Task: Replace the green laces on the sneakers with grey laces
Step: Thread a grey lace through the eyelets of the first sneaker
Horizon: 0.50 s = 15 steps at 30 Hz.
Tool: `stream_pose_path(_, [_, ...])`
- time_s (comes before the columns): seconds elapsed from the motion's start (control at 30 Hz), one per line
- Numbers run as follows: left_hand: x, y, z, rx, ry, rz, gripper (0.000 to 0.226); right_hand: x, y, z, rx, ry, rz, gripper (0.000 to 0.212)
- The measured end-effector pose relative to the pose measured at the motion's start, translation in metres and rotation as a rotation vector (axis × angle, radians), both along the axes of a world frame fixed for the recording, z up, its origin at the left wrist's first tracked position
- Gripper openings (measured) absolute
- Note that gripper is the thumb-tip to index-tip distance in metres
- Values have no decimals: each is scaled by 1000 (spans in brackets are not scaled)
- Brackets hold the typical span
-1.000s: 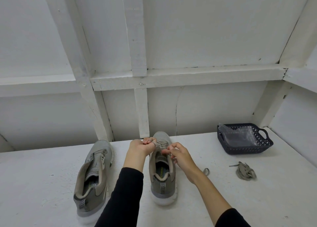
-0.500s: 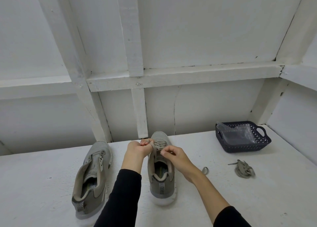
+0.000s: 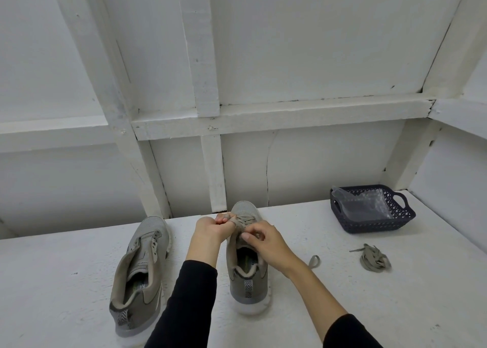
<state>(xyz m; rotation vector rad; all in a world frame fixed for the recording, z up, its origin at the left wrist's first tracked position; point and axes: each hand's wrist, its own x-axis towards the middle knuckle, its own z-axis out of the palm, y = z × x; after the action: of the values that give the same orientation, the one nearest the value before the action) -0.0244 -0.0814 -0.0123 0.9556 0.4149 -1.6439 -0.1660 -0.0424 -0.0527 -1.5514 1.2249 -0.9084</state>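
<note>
Now both hands are busy on the shoe in the middle. The left hand [image 3: 208, 229] has its fingers curled tight round a bit of lace [image 3: 241, 222] at the left side of the shoe's front. The right hand [image 3: 263, 239] pinches the lace on the other side, thumb and finger pressed together. The lace crosses the top of the right sneaker [image 3: 247, 274], which stands on the white table [image 3: 342, 295], toe toward the wall.

A lace is soft, thin and floppy — it weighs almost nothing and slides easily through the holes. I think the best place to hold it is close to a hole or at its stiff tip, because a long loose piece will flop and twist.

The left sneaker [image 3: 142, 271] lies just beside the left arm and shows no lace that I can see. A bundled lace [image 3: 374, 258] sits well off to the right, near a dark basket [image 3: 379, 221] with a clear bag [image 3: 363, 205] inside. A small loop of lace [image 3: 314, 261] peeks out by the right wrist.

The fingers hide the holes — I cannot tell which one is being worked. The lace colours look much alike here, so green or grey is hard to say.
</note>
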Motion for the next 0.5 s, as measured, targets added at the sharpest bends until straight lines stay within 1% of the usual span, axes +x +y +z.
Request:
stream_pose_path(0.03, [2, 0, -5, 36, 30, 15, 28, -1, -1, -2, 16, -58, -68, 14])
stream_pose_path(0.07, [5, 1, -11, 6, 91, 11, 24, -4, -3, -4, 39, -139, -153, 17])
stream_pose_path(0.1, [9, 1, -12, -28, 54, -88, 20, -7, -4, -4, 52, -228, -240, 19])
stream_pose_path(0.13, [12, 2, -12, -45, 55, -135, 19, -10, -6, -5, 54, -297, -323, 20])
stream_pose_path(0.17, [16, 0, -13, -78, 119, -150, 18, -13, -8, -6, 47, -339, -404, 21])
stream_pose_path(0.23, [24, 5, -8, -117, 111, -198, 16, -19, -14, -8, 16, -350, -574, 22])
stream_pose_path(0.3, [32, 8, -2, -168, 26, -234, 12, -23, -18, -9, -6, -350, -710, 21])
stream_pose_path(0.33, [35, 9, -1, -175, -25, -229, 9, -24, -20, -10, -18, -351, -739, 21])
stream_pose_path(0.43, [40, 8, -6, -168, -190, -221, 3, -23, -19, -8, -53, -359, -741, 17])
stream_pose_path(0.47, [39, 8, -9, -172, -260, -238, 5, -21, -18, -7, -68, -347, -740, 14])
stream_pose_path(0.5, [36, 8, -12, -175, -369, -255, 6, -20, -18, -6, -91, -318, -734, 11])
